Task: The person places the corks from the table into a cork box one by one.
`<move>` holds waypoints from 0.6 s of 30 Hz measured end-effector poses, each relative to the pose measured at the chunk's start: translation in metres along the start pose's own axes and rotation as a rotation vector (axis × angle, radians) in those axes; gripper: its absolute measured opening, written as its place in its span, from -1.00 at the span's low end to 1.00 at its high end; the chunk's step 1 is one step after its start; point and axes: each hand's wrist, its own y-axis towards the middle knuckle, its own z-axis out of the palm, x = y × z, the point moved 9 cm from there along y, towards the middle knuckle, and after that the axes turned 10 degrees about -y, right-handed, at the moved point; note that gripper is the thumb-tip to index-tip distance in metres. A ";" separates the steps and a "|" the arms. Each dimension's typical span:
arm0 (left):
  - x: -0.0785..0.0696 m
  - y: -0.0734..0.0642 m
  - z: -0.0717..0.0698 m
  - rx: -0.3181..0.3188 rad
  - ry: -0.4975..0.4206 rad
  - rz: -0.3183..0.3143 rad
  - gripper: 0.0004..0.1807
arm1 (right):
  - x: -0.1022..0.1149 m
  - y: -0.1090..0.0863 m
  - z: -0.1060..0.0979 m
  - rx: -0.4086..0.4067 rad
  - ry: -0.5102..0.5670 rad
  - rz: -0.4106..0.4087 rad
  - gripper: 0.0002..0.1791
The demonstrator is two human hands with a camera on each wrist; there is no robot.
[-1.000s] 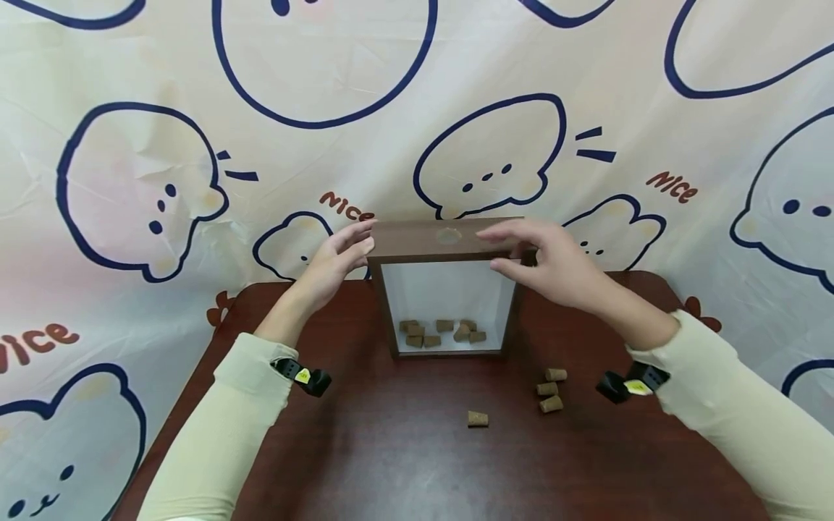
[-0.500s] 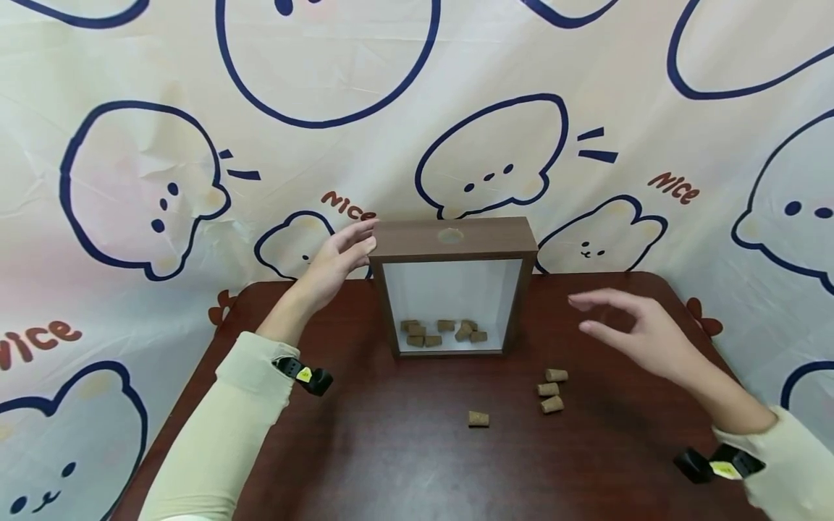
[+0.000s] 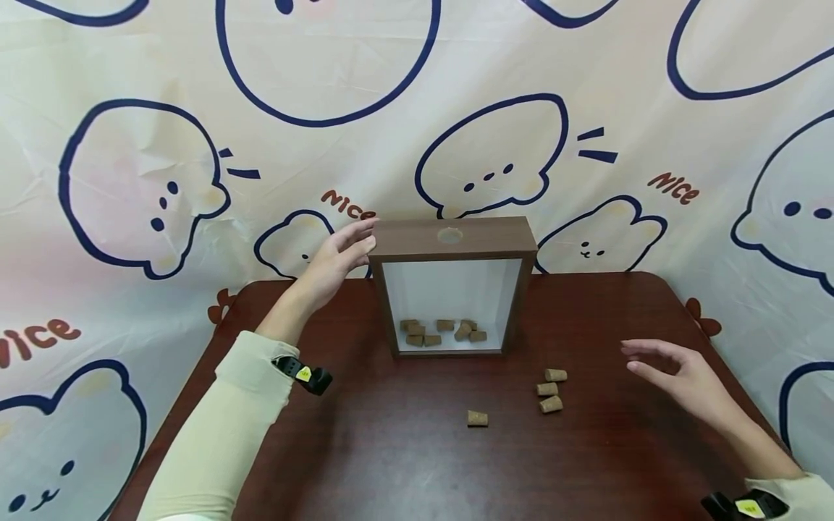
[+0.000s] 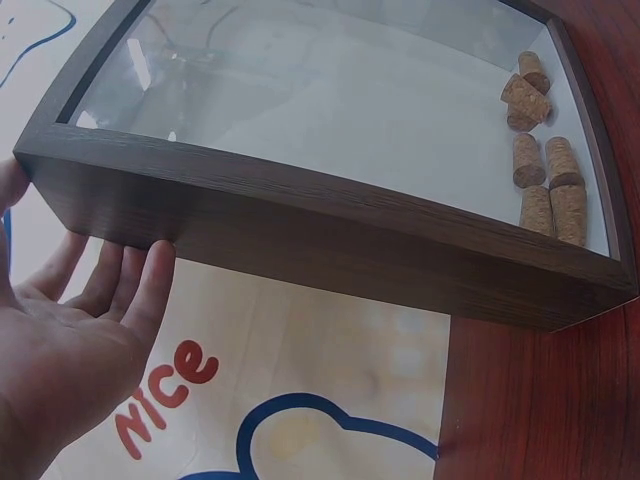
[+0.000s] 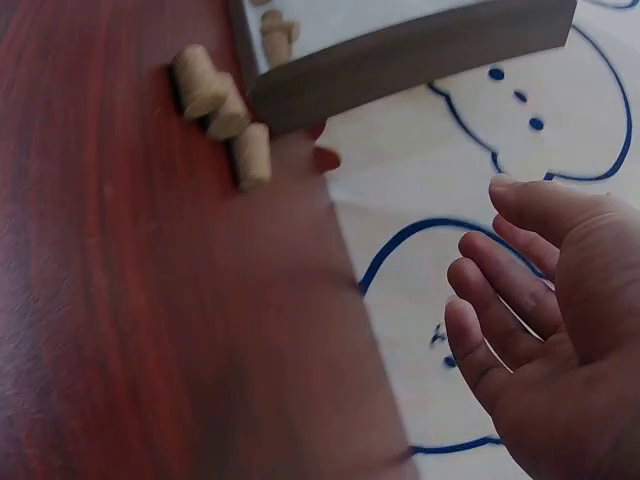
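A brown wood-framed shadow box (image 3: pixel 454 240) stands upright at the back of the table, with a clear front and a round hole in its top. Several corks (image 3: pixel 446 325) lie inside along its bottom. My left hand (image 3: pixel 329 264) rests its extended fingers on the box's left side, near the upper corner; the left wrist view shows the fingertips (image 4: pixel 158 255) against the dark frame. Over the table's right part my right hand (image 3: pixel 691 380) hovers with relaxed fingers and holds nothing. Closest to it are three loose corks (image 3: pixel 549 389) in a short row.
One more cork (image 3: pixel 478 419) lies alone in front of the box, left of the row. The dark red-brown table (image 3: pixel 404 463) has a glossy surface. A pale curtain (image 3: pixel 365 166) with blue cartoon outlines hangs behind and beside it.
My right hand has left the top right of the box and moved right and toward me, past the loose corks. The left hand and the box have stayed put.
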 end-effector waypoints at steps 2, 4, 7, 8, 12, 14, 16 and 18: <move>0.000 0.000 0.000 -0.001 -0.001 0.000 -0.36 | -0.008 0.000 0.008 0.017 0.011 0.005 -0.61; 0.001 -0.001 0.000 -0.001 -0.004 -0.001 -0.36 | -0.016 0.001 0.017 0.035 0.015 0.011 -0.60; 0.000 -0.001 0.000 0.001 -0.006 0.001 -0.36 | -0.022 0.003 0.031 0.061 0.033 0.019 -0.58; 0.000 -0.001 0.000 0.000 -0.006 0.002 -0.36 | -0.023 0.005 0.035 0.070 0.032 0.017 -0.57; 0.000 -0.001 0.000 -0.002 -0.006 0.005 -0.37 | -0.021 0.009 0.052 0.088 0.046 -0.005 -0.57; 0.000 -0.001 0.000 -0.003 -0.007 0.005 -0.37 | -0.018 0.011 0.061 0.103 0.053 -0.019 -0.57; 0.000 -0.001 0.000 -0.002 -0.007 0.006 -0.37 | -0.017 0.013 0.069 0.118 0.056 -0.023 -0.58; 0.000 0.000 0.000 0.001 -0.005 0.007 -0.37 | -0.015 0.015 0.076 0.130 0.054 -0.029 -0.58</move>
